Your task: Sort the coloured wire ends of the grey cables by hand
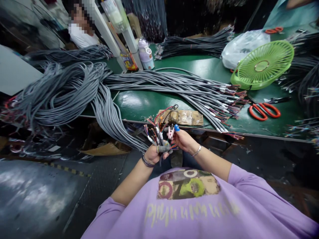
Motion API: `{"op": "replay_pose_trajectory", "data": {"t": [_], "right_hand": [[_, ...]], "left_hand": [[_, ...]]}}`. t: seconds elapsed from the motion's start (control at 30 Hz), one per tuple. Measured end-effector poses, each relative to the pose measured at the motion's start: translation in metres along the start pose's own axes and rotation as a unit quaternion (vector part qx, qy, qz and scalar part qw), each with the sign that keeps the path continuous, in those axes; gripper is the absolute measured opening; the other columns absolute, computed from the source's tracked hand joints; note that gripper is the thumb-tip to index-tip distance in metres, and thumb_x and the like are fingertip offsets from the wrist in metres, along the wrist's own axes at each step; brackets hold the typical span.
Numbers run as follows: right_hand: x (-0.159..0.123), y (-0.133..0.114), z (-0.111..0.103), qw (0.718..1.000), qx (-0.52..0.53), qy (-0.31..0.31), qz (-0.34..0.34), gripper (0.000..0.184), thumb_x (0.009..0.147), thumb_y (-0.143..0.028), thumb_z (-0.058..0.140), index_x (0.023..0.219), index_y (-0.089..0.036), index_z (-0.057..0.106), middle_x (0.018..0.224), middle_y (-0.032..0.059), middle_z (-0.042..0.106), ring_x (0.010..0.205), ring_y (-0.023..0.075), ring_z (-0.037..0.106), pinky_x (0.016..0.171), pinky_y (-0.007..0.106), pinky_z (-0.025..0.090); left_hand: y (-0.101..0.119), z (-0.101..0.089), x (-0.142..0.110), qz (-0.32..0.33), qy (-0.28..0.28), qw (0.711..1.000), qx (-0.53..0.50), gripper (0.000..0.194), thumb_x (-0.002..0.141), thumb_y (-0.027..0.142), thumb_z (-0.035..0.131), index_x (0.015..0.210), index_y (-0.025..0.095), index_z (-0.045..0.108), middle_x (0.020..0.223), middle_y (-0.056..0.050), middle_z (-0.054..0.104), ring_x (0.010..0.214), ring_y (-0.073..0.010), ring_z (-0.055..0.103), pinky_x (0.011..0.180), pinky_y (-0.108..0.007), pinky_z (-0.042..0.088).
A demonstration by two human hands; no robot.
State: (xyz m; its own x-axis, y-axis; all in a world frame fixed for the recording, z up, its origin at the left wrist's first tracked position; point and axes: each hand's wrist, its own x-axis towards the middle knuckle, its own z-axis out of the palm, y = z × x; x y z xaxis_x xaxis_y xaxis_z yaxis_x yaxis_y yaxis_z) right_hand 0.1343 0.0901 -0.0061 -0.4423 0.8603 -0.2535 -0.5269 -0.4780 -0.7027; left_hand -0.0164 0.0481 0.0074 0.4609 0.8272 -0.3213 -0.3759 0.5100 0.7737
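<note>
My left hand (152,154) is closed around the ends of several grey cables (159,141), whose thin coloured wires fan out upward. Grey covers wrap some of its fingers. Just right of it, my right hand (185,140) pinches a small pink clip (170,132) beside the wire ends; a blue cap (176,127) sits on one fingertip. Beyond the hands, at the table edge, lies a wooden block (190,117) with clear tape and a red and a black lead. A long grey cable bundle (112,113) runs from the table down to my left hand.
On the green table (134,101), more grey cables (174,81) spread rightward with stripped ends. Red-handled scissors (264,111) and a green fan (263,64) are at the right. A bottle (146,54), a plastic bag (243,46) and dark cables (194,44) stand behind. A person (82,30) is across.
</note>
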Motion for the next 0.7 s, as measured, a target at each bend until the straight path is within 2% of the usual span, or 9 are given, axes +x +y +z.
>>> {"op": "replay_pose_trajectory", "data": {"t": [0.13, 0.33, 0.53, 0.7], "right_hand": [[0.003, -0.001, 0.006, 0.996, 0.081, 0.0, 0.047, 0.043, 0.072, -0.056, 0.067, 0.081, -0.015, 0.064, 0.066, -0.0001, 0.062, 0.054, 0.008, 0.051, 0.048, 0.019, 0.041], [0.005, 0.002, 0.011, 0.993, 0.11, 0.043, 0.018, 0.038, 0.071, -0.051, 0.07, 0.072, -0.014, 0.061, 0.06, -0.002, 0.059, 0.054, 0.0073, 0.051, 0.053, 0.019, 0.042], [0.003, 0.003, 0.009, 0.994, 0.102, 0.017, 0.042, 0.046, 0.074, -0.061, 0.061, 0.077, -0.015, 0.06, 0.062, -0.0005, 0.059, 0.055, 0.0095, 0.051, 0.053, 0.021, 0.042], [-0.005, -0.001, 0.005, 0.991, 0.102, -0.011, 0.091, 0.055, 0.08, -0.069, 0.045, 0.084, -0.016, 0.061, 0.069, 0.0023, 0.062, 0.055, 0.0108, 0.053, 0.052, 0.023, 0.045]], "left_hand": [[-0.004, -0.002, 0.004, -0.006, 0.001, 1.0, -0.014, 0.031, 0.052, 0.031, 0.082, 0.065, 0.011, 0.062, 0.038, 0.001, 0.053, 0.03, -0.0084, 0.045, 0.032, -0.018, 0.032], [-0.008, -0.002, 0.007, -0.01, 0.006, 1.0, -0.006, 0.029, 0.054, 0.03, 0.081, 0.062, 0.01, 0.062, 0.041, 0.0, 0.054, 0.031, -0.0081, 0.046, 0.032, -0.018, 0.032], [-0.006, 0.0, 0.007, -0.002, 0.031, 0.999, 0.007, 0.03, 0.051, 0.031, 0.081, 0.064, 0.01, 0.063, 0.042, 0.0, 0.054, 0.031, -0.0075, 0.044, 0.032, -0.019, 0.031], [-0.008, 0.01, -0.007, 0.036, 0.036, 0.997, 0.058, 0.029, 0.059, 0.035, 0.078, 0.056, 0.011, 0.061, 0.04, -0.001, 0.052, 0.034, -0.0078, 0.044, 0.036, -0.021, 0.03]]}}
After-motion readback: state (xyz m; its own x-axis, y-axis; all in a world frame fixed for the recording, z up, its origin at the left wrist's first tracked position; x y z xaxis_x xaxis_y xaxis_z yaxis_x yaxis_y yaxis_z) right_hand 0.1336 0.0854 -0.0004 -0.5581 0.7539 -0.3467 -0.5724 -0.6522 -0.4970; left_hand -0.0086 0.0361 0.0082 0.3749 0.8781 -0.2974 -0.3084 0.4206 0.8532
